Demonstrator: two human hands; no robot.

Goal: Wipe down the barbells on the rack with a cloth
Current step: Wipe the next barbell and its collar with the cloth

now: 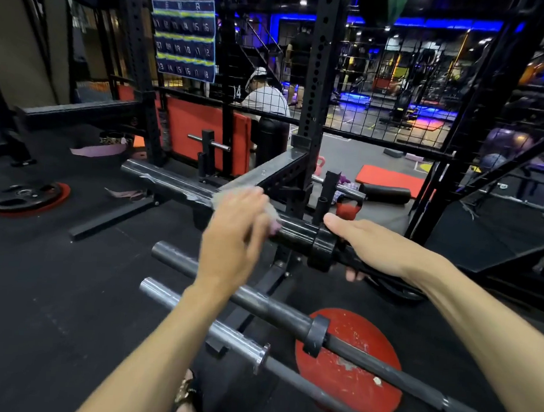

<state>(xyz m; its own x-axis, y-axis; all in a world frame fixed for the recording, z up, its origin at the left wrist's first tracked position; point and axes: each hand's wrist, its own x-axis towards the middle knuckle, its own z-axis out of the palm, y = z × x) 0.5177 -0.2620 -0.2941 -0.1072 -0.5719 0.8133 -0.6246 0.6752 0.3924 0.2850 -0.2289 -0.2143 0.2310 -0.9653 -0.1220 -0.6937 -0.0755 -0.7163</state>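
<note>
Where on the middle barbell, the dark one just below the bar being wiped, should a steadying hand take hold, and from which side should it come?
Grip the middle barbell on its thin shaft just right of the collar, coming from above. The shaft is slim enough to close the fingers around, its top is clear, and the thicker sleeve stays free for the cloth. The right hand holds the top barbell likewise.

Three barbells lie stacked front to back: top barbell (170,180) farthest, middle barbell (274,308) before it, lowest barbell (224,333) nearest. Floor plate (357,348) beneath them.
</note>
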